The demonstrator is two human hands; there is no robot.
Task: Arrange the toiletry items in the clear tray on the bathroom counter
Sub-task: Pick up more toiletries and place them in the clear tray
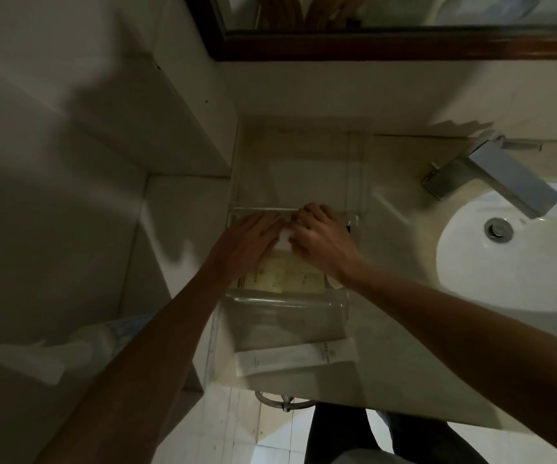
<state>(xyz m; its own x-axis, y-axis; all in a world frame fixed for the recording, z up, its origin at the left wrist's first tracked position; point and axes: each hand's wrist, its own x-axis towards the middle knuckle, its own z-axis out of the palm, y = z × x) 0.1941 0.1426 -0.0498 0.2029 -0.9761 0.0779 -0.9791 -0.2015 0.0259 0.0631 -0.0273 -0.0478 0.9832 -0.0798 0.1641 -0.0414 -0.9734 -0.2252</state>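
Note:
A clear plastic tray (pixel 298 298) with several compartments lies on the beige counter left of the sink. In its middle compartment lie flat cream packets (pixel 283 279) with small print. Both hands rest side by side over that compartment. My left hand (pixel 253 242) and my right hand (pixel 320 239) press on a small white packet (pixel 284 241) between them; the fingers hide most of it. The image is dim and blurred. White sachets (pixel 270 360) lie in the near compartment. The far compartment (pixel 300 169) looks bare.
A white round sink (pixel 471 262) with a metal drain and a square chrome tap (pixel 504 175) lie to the right. A dark-framed mirror (pixel 370 45) hangs behind. A wall ledge stands left, with a blurred plastic bottle (pixel 69 346) at the lower left. Tiled floor shows below the counter edge.

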